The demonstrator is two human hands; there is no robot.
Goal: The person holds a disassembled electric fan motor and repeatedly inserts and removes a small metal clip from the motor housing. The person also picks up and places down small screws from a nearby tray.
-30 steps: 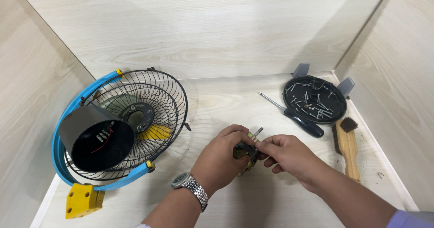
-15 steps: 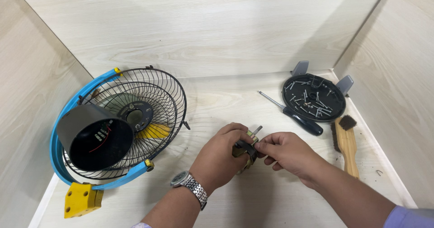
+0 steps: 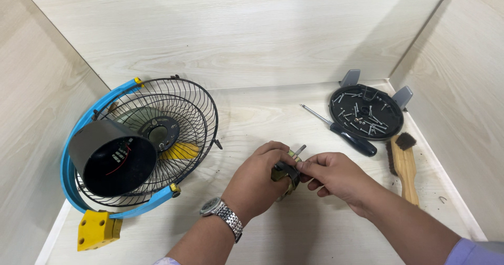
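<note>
My left hand, with a metal watch at the wrist, is closed around a small motor part with a short metal shaft sticking up to the right. My right hand pinches the same part from the right with thumb and forefinger. Both hands hover just above the pale wooden table, near its middle. Most of the motor part is hidden by my fingers.
A black wire fan guard with a blue rim, yellow foot and dark motor housing lies at the left. At the right are a black round lid holding several screws, a screwdriver and a wooden-handled brush. Wooden walls enclose three sides.
My hands stay together on the motor part with only slight finger shifts. The view has shifted a little; nothing else has moved.
</note>
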